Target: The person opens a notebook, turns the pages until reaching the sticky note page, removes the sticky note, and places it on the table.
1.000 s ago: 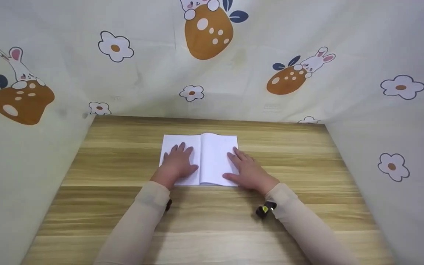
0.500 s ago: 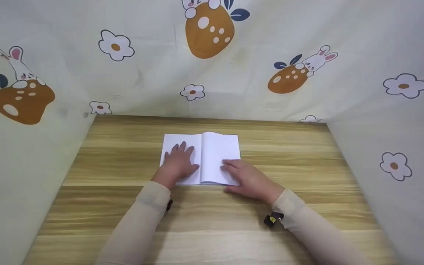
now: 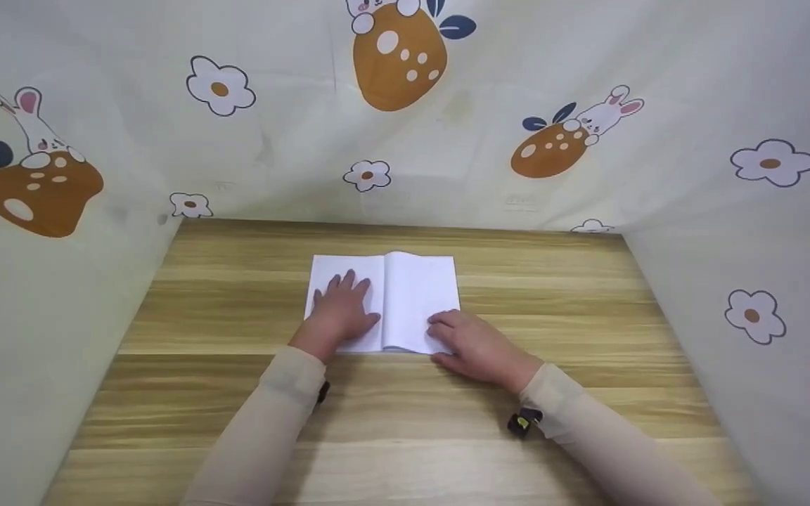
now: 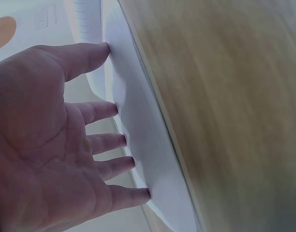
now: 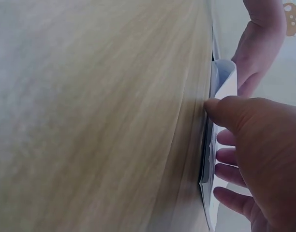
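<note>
An open notebook (image 3: 408, 299) with blank white pages lies on the wooden table, its right-hand leaf bulging up beside the spine. Flat on the left page rests my left hand (image 3: 338, 313), fingers spread; in the left wrist view all its fingertips touch the paper (image 4: 143, 140). At the lower right corner is my right hand (image 3: 482, 348), fingertips on the right page and thumb by the bottom edge. The right wrist view shows that thumb (image 5: 220, 108) at the notebook's edge near the tabletop, the other fingers slightly bent over the page.
The wood-grain table (image 3: 391, 436) spreads around the notebook. Pale curtains (image 3: 285, 140) printed with rabbits, orange strawberries and flowers enclose its back and sides. A small black device (image 3: 519, 424) hangs at the right wrist.
My right hand has slid from the notebook's right edge down to its lower right corner, its fingers drawing in a little. The left hand and the notebook stay in place.
</note>
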